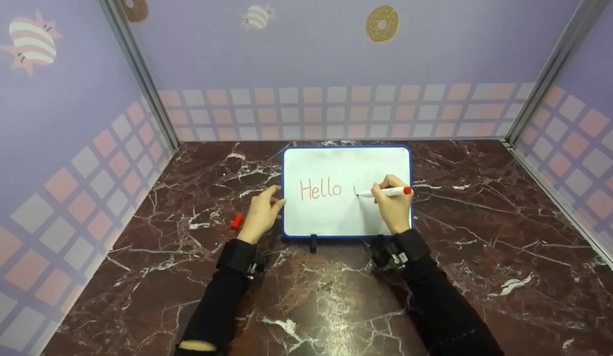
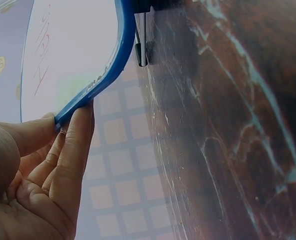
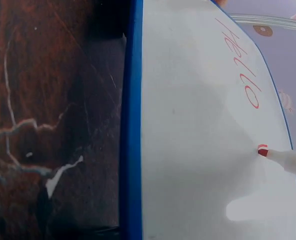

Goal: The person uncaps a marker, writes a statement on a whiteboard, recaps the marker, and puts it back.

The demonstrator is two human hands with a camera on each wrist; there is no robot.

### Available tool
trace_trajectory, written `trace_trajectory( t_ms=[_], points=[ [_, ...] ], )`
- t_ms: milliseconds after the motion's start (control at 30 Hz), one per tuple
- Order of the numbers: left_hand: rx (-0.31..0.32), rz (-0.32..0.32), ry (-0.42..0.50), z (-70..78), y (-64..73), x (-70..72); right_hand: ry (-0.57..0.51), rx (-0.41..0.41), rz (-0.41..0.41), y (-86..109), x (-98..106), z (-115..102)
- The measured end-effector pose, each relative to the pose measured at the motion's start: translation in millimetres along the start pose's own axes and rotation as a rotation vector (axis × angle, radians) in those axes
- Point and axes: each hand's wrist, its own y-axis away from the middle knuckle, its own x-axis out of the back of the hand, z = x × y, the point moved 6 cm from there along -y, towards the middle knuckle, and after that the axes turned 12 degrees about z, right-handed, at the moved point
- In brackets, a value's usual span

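A small whiteboard (image 1: 326, 217) with a blue frame leans upright on black feet. Red handwriting reading "Hello" (image 1: 320, 190) runs across its left half, followed by a short fresh stroke. My right hand (image 1: 394, 207) grips a white marker (image 1: 391, 191) with a red end, and the marker's red tip (image 3: 262, 151) touches the board in the right wrist view. At the board's left edge is my left hand (image 1: 261, 211). Its thumb and fingers pinch the blue frame (image 2: 103, 82) in the left wrist view.
A red marker cap (image 1: 237, 222) lies on the dark marbled table (image 1: 163, 287), just left of my left hand. One black foot (image 1: 313, 243) juts forward under the board. Patterned purple panels (image 1: 316, 59) enclose the table at the back and both sides.
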Motion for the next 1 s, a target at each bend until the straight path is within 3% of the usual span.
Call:
trace_trajectory(
  t_ms=[500,800,1000],
  points=[
    [0.007,-0.007,-0.007,-0.5,-1.2,-0.5,0.001,-0.02,0.042,-2.8,5,5],
    [0.01,-0.007,-0.015,0.4,-1.1,-0.3,0.088,0.052,0.027,-4.0,6,-8],
    [0.023,-0.02,0.008,-0.3,-0.2,-0.6,0.052,0.034,0.068,-4.8,8,-6]
  ],
)
